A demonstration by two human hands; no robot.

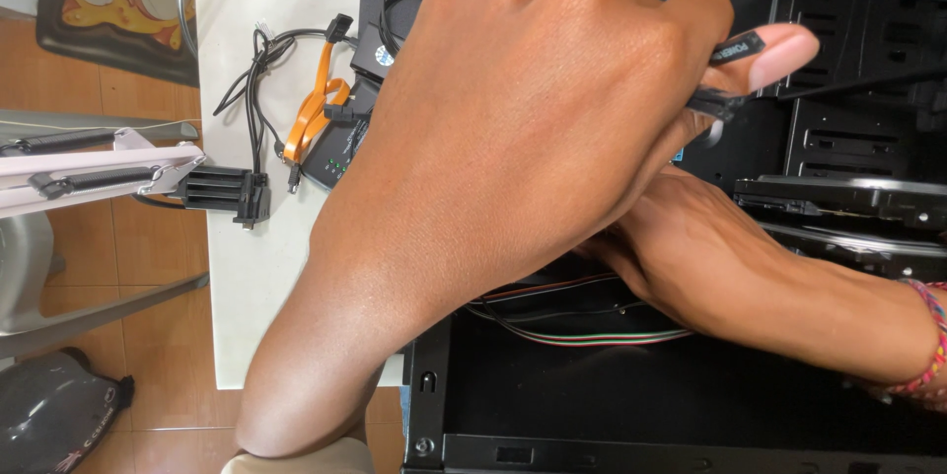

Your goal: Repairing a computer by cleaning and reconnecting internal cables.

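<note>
This looks like a room in a home used for computer repair. An open black computer case (612, 405) lies on a white counter (266, 277), with loose black cables (258, 89) and an orange flat cable (314, 104) beside it. Terracotta floor tiles (128, 267), a chair leg (99, 316) and a cartoon-printed mat (109, 0) suggest a domestic space rather than a shop.

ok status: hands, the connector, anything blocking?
Left hand pinching small black connector over open PC case. Right hand tucked beneath, grip hidden. Loose ribbon wires below.
</note>
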